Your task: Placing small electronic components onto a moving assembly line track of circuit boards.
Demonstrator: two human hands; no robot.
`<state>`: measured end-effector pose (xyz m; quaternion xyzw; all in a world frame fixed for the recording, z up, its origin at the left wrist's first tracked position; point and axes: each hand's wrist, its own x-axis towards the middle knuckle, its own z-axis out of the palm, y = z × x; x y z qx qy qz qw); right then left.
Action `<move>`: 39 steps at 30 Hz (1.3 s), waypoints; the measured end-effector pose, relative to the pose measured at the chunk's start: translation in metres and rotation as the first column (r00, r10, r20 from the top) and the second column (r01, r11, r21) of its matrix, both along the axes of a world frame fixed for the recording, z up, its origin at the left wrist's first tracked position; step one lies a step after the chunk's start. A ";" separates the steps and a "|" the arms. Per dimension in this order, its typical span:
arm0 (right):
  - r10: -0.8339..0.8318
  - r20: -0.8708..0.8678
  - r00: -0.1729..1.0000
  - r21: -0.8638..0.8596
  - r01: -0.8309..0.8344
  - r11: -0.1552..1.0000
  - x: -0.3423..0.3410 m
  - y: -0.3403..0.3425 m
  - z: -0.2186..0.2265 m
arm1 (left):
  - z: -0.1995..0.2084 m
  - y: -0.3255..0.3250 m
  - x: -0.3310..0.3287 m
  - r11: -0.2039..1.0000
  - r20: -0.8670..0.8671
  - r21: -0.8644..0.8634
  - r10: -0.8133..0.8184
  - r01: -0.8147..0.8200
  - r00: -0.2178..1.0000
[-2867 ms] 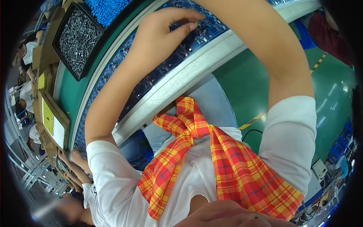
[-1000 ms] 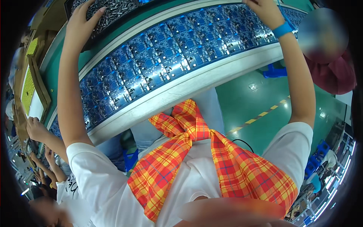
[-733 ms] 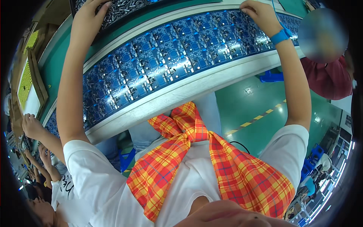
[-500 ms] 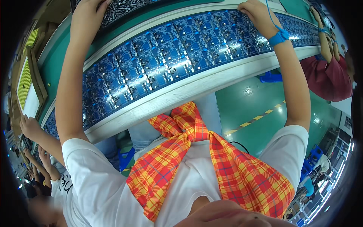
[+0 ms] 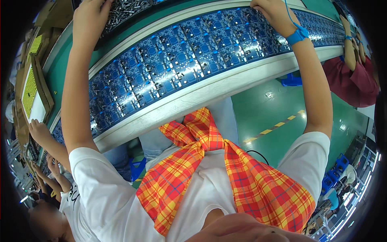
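Left hand (image 5: 90, 18) partly off-frame

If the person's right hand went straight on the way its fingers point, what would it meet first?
Probably the pale far rail beside the blue circuit boards; the right hand's height above it is hard to judge.
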<state>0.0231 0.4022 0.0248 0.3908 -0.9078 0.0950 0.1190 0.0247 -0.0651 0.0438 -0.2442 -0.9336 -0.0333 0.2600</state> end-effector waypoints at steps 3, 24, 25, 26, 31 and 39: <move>0.056 0.009 0.998 -0.033 -0.056 0.998 -0.002 -0.004 -0.002 | 0.023 0.043 0.033 0.972 -0.019 0.231 0.055 -0.049 0.998; 0.188 0.168 0.968 0.066 -0.201 0.977 -0.076 -0.151 0.049 | -0.013 0.227 0.027 0.804 0.608 0.585 -0.519 0.103 0.600; -0.062 0.359 0.931 0.283 -0.045 0.958 -0.080 -0.171 0.061 | -0.026 0.227 0.021 0.644 0.430 0.725 -0.701 0.245 0.569; -0.319 0.491 0.811 0.492 0.044 0.869 -0.085 -0.179 0.068 | -0.040 0.227 0.011 0.458 0.243 0.813 -0.828 0.359 0.505; -0.434 0.485 0.759 0.603 0.068 0.795 -0.062 -0.176 0.096 | -0.010 0.239 0.028 0.765 0.492 0.606 -0.575 0.216 0.654; 0.141 0.110 0.984 -0.090 -0.131 0.987 -0.070 -0.126 0.041 | -0.028 0.245 0.013 0.778 0.219 0.356 -0.607 0.517 0.764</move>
